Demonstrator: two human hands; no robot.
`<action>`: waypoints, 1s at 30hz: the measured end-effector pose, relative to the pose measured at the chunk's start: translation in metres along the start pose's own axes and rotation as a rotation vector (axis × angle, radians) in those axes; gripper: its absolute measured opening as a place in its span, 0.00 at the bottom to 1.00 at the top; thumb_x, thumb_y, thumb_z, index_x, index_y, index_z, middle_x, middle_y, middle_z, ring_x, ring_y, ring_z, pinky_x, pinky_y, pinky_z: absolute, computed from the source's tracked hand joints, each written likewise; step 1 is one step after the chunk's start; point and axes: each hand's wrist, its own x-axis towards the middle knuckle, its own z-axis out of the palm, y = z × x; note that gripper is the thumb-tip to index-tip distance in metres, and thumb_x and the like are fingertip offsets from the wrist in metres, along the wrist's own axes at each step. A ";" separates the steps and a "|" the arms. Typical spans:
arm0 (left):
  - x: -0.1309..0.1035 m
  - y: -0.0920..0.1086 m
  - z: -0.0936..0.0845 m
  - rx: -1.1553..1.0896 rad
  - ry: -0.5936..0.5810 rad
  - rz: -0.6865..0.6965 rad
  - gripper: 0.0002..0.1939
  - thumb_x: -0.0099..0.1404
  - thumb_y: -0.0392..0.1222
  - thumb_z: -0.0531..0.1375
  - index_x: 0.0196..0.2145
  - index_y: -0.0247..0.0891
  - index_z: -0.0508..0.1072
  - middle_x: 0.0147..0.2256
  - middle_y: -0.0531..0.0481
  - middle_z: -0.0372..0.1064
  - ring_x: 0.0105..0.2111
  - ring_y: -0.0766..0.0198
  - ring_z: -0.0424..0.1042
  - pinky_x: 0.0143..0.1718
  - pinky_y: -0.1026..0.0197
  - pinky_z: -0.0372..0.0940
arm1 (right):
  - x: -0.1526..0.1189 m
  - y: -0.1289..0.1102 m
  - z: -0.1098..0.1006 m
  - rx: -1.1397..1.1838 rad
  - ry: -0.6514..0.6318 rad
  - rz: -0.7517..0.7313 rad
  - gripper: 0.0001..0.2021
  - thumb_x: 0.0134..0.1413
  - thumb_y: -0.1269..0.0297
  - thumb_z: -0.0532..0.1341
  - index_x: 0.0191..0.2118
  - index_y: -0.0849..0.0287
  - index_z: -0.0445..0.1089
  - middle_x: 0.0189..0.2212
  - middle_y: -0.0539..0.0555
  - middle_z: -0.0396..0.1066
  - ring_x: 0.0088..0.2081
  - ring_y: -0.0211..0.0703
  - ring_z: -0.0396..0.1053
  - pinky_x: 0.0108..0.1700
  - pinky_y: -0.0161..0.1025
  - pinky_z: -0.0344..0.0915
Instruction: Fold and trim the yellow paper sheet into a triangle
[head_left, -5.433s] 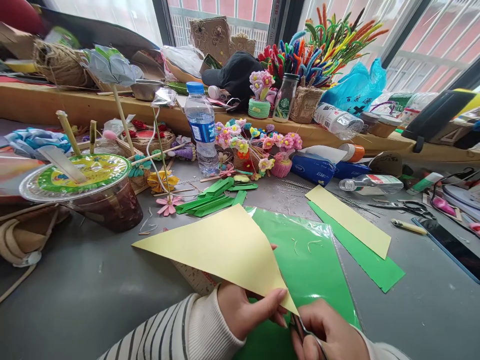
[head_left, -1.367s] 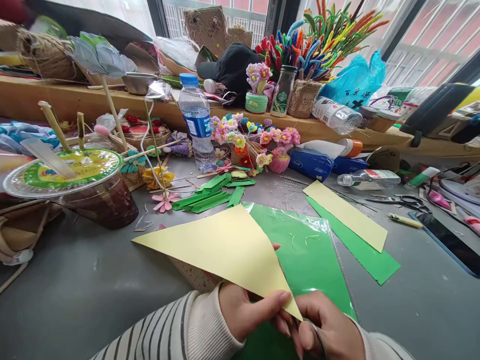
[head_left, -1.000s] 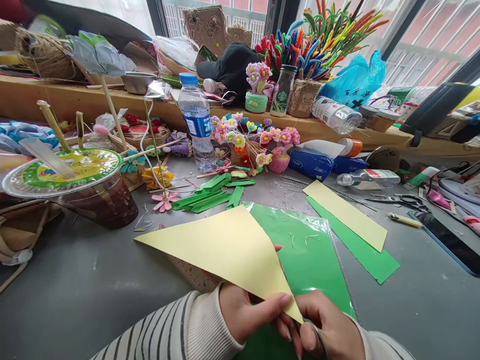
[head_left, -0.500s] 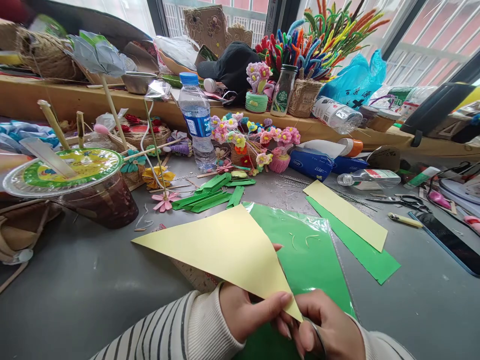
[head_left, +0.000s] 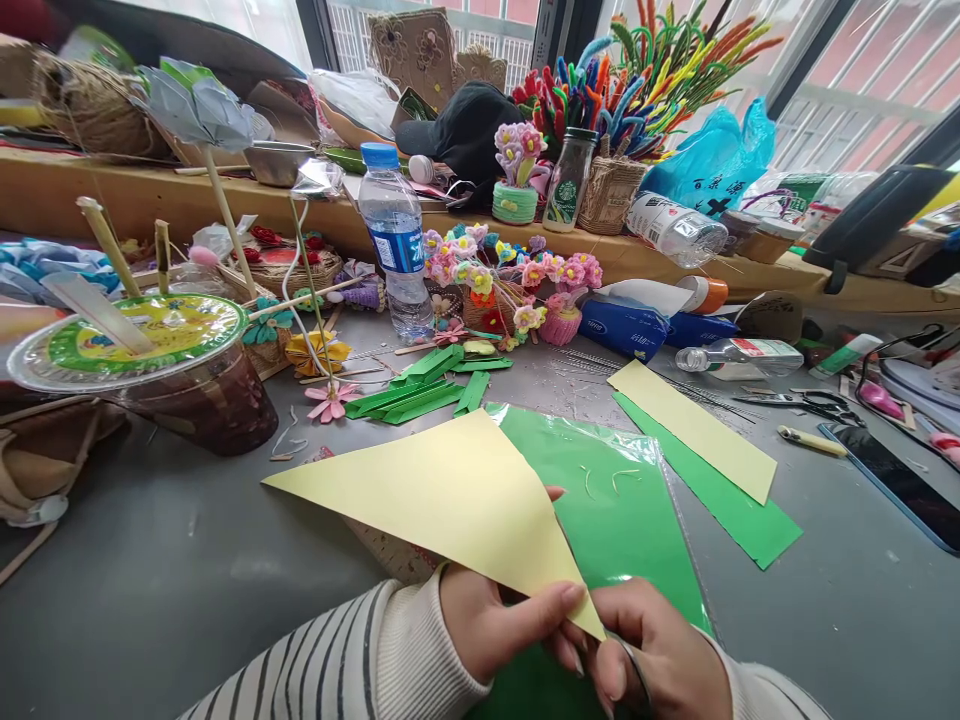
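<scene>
My left hand (head_left: 499,620) pinches a pale yellow folded sheet (head_left: 442,490) near its lower right corner, thumb on top and fingers beneath. The sheet is a wide triangle whose long point reaches left. Closed around a dark curved piece like a scissor handle, my right hand (head_left: 660,640) meets the sheet's lower right tip; the blades are hidden. Under both hands lies a green sheet in a clear plastic sleeve (head_left: 622,510). Two thin pale trimmings rest on the sleeve.
Green folded strips (head_left: 420,390) lie beyond the sheet. A yellow strip (head_left: 694,430) overlaps a green strip at the right, near scissors (head_left: 817,402) and a phone (head_left: 900,480). A lidded cup (head_left: 202,400) stands left; a water bottle (head_left: 394,245) stands behind.
</scene>
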 end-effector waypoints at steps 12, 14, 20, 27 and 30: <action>0.000 0.004 0.000 0.055 -0.019 0.017 0.28 0.49 0.40 0.58 0.48 0.38 0.55 0.28 0.51 0.64 0.28 0.63 0.66 0.32 0.62 0.63 | 0.001 0.003 0.000 -0.069 -0.019 -0.084 0.28 0.32 0.36 0.50 0.19 0.62 0.58 0.12 0.46 0.52 0.16 0.30 0.49 0.18 0.29 0.50; -0.001 0.006 0.000 0.082 -0.015 0.014 0.28 0.49 0.41 0.58 0.48 0.37 0.55 0.27 0.52 0.64 0.27 0.65 0.65 0.31 0.62 0.63 | 0.001 0.002 0.000 -0.074 -0.019 -0.087 0.28 0.32 0.36 0.50 0.18 0.62 0.57 0.13 0.46 0.52 0.16 0.30 0.49 0.19 0.29 0.51; 0.000 0.006 -0.001 0.118 -0.011 0.015 0.29 0.49 0.43 0.58 0.48 0.37 0.55 0.30 0.50 0.64 0.31 0.62 0.65 0.35 0.60 0.61 | 0.001 -0.002 0.002 -0.054 -0.007 -0.091 0.27 0.33 0.37 0.51 0.16 0.61 0.55 0.12 0.45 0.51 0.16 0.30 0.48 0.18 0.29 0.49; 0.000 0.003 0.000 0.092 -0.018 0.004 0.29 0.49 0.42 0.57 0.48 0.37 0.54 0.29 0.50 0.63 0.30 0.61 0.66 0.34 0.60 0.61 | 0.002 0.000 0.003 -0.029 0.006 -0.063 0.28 0.31 0.36 0.50 0.18 0.62 0.57 0.12 0.46 0.50 0.16 0.30 0.47 0.19 0.30 0.48; 0.000 0.005 0.000 0.087 -0.019 -0.004 0.29 0.49 0.42 0.57 0.48 0.36 0.54 0.28 0.51 0.63 0.29 0.62 0.66 0.33 0.61 0.61 | 0.002 0.001 0.002 -0.016 0.003 -0.066 0.28 0.32 0.36 0.51 0.18 0.63 0.58 0.12 0.46 0.51 0.16 0.30 0.47 0.18 0.30 0.48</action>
